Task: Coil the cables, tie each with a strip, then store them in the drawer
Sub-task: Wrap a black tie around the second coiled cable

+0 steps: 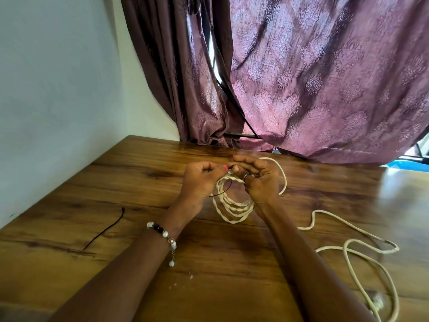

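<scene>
A coil of cream twisted cable [234,209] hangs between both hands above the wooden table [139,182]. My left hand [199,182] and my right hand [257,177] meet at the coil's top, fingers curled, pinching a thin black strip [224,190] that runs across the coil. A second cream cable [352,245] lies loose on the table to the right, one loop reaching behind my right hand. Another black strip [104,230] lies on the table at the left.
A white wall borders the table on the left. Purple patterned curtains [325,77] hang behind the far edge. Small crumbs lie near the front edge. No drawer is in view.
</scene>
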